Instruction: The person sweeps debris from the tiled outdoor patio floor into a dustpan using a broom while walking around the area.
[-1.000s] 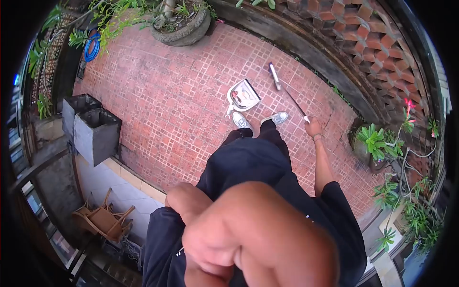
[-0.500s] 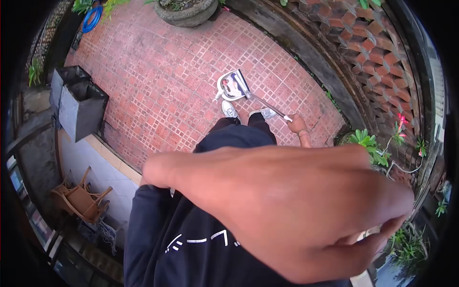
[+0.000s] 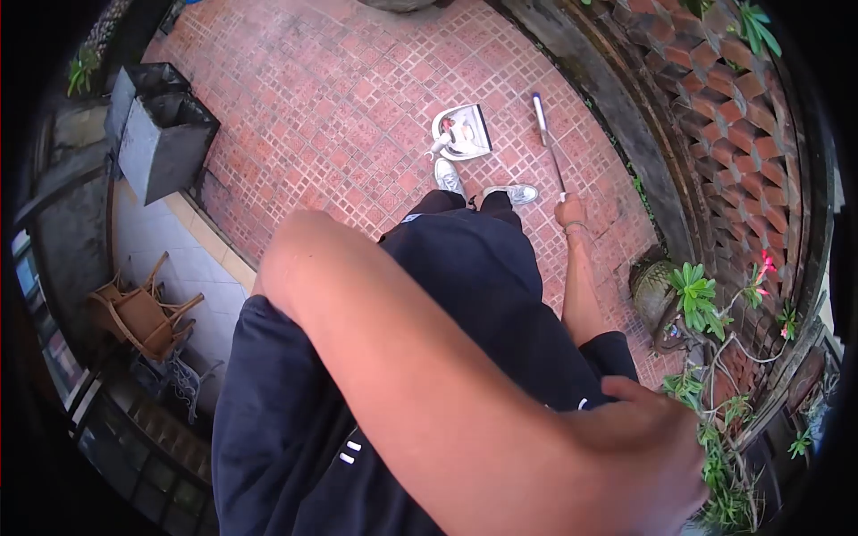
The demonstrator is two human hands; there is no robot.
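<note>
In the head view, my right hand [image 3: 568, 212] is closed around the handle of a broom [image 3: 555, 161]. The broom's narrow head points away from me, above the tiles or on them; I cannot tell which. To its left, apart from it, a white dustpan [image 3: 476, 134] lies in front of my feet with some reddish and pale debris in it. My bare left forearm crosses my dark shirt, large and close to the camera. My left hand [image 3: 648, 438] is at the lower right, in front of my right sleeve; its fingers are blurred and partly turned away.
Grey square bins [image 3: 165, 134] stand at the left. A wooden chair [image 3: 147, 308] is on the pale floor at lower left. A brick lattice wall [image 3: 715, 116] curves along the right, with a potted plant [image 3: 697, 299] below it. Red patterned tiles [image 3: 357, 107] cover the ground.
The broom head has moved right, away from the dustpan, with my right hand still on its handle. My left hand has dropped lower and farther from the camera. The view has shifted.
</note>
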